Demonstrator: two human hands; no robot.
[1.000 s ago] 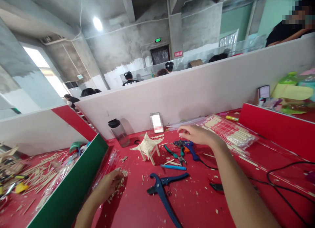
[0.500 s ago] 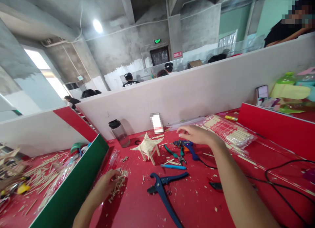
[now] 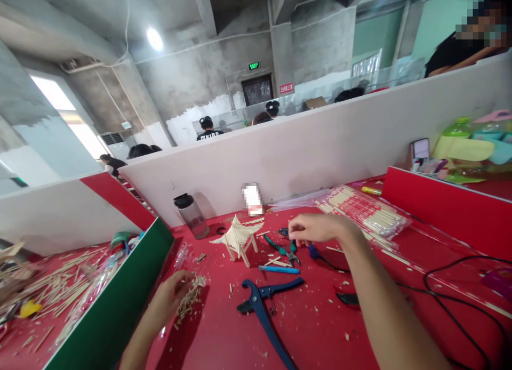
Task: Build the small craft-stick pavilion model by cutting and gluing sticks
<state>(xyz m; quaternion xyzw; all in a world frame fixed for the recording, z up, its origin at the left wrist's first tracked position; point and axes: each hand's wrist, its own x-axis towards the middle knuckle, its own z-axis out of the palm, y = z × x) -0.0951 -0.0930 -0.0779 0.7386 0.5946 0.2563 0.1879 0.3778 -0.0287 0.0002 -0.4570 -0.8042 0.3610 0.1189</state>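
Observation:
My left hand [image 3: 170, 295] rests on the red table [image 3: 320, 327] with its fingers on a small heap of cut wooden sticks [image 3: 192, 298]. My right hand [image 3: 318, 228] hovers low over a blue glue gun [image 3: 312, 249], fingers curled downward and touching it; a firm grip cannot be made out. A little model built of sticks [image 3: 239, 238] stands between the hands. Green-handled pliers [image 3: 285, 250] lie just left of the right hand. A blue pen-like tool [image 3: 279, 269] and a large blue cutter [image 3: 262, 311] lie nearer to me.
A clear bottle with black lid [image 3: 191, 215] stands by the white partition [image 3: 320, 146]. Packs of sticks in plastic [image 3: 364, 212] lie at the right. A black cable [image 3: 452, 290] loops at the right. A green divider [image 3: 116, 300] bounds the left; people work beyond.
My right hand has dropped down and slightly toward me, onto the glue gun. My left hand stays on the stick heap, shifted only a little.

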